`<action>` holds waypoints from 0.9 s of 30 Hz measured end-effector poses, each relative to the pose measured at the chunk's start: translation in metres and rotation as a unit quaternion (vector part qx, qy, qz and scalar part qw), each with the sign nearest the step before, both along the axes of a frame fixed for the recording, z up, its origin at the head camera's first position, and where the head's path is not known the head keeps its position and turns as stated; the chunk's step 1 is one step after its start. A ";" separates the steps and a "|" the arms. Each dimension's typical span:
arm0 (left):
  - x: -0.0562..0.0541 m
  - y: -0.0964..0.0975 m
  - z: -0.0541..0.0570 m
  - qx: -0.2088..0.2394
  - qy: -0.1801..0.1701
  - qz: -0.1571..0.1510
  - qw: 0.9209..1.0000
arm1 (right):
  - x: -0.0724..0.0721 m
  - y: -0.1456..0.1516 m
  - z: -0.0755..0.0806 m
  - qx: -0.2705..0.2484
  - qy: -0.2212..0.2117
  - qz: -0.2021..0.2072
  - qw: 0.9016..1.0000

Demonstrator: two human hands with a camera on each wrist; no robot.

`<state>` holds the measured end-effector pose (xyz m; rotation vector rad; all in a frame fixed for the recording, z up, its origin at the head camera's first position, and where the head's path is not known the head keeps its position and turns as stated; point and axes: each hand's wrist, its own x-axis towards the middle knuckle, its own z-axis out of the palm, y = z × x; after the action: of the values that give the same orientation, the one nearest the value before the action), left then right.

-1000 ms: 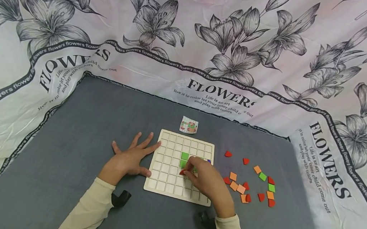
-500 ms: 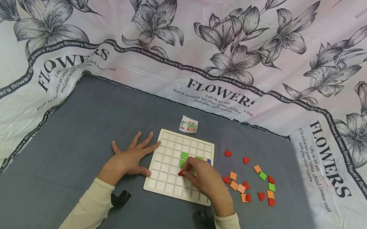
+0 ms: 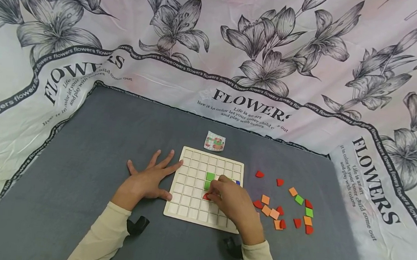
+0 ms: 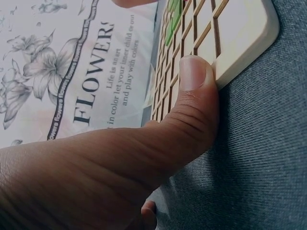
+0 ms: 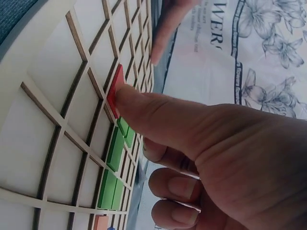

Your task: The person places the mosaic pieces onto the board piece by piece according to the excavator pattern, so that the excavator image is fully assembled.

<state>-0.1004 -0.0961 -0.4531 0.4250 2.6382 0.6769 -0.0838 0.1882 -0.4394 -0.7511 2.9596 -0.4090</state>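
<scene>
A pale wooden grid board [image 3: 184, 201] lies on the grey table. My left hand [image 3: 147, 182] is spread at its left edge, thumb [image 4: 194, 79] on the rim and a fingertip near the upper left side. My right hand [image 3: 236, 201] is over the board's right half, thumb and fingers at a red rounded tile [image 5: 115, 91] at a grid cell, just below the green square tiles [image 3: 210, 176]. In the right wrist view the thumb tip covers part of the red tile, and the other fingers are curled. An orange tile [image 5: 100, 222] and a blue tile [image 3: 238, 183] also sit in the grid.
Loose tiles lie right of the board: red rounded ones [image 3: 259, 174], orange squares [image 3: 265, 199] and green squares [image 3: 299, 199]. A small printed pattern card [image 3: 215, 141] is behind the board. Flower-printed cloth [image 3: 183, 79] walls the table's back and sides.
My right hand has shifted slightly over the red tile, which stays at about the same cell. My left hand keeps its place at the board's edge.
</scene>
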 end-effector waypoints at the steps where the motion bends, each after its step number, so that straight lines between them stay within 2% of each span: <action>1: 0.000 0.000 0.000 0.001 0.001 0.000 1.000 | 0.000 -0.001 0.000 0.005 -0.001 -0.001 1.000; 11: 0.001 -0.001 -0.001 0.001 0.004 0.001 1.000 | 0.002 -0.006 0.001 0.007 -0.025 0.001 1.000; 15: 0.000 -0.001 -0.002 0.003 0.002 0.001 1.000 | 0.003 -0.004 0.002 0.004 -0.023 0.002 1.000; 19: 0.000 0.000 -0.001 0.006 0.000 0.001 1.000 | 0.004 0.002 0.005 -0.009 -0.003 -0.004 1.000; 22: 0.000 -0.001 -0.001 0.008 -0.001 0.002 1.000 | 0.003 0.010 0.007 -0.022 0.016 -0.029 0.999; 27: 0.000 -0.001 -0.001 0.007 -0.001 0.000 1.000 | 0.000 0.032 0.010 -0.033 0.024 -0.092 0.995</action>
<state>-0.1007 -0.0968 -0.4542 0.4272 2.6329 0.6974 -0.0836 0.2200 -0.4291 -0.5018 3.0851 -0.5105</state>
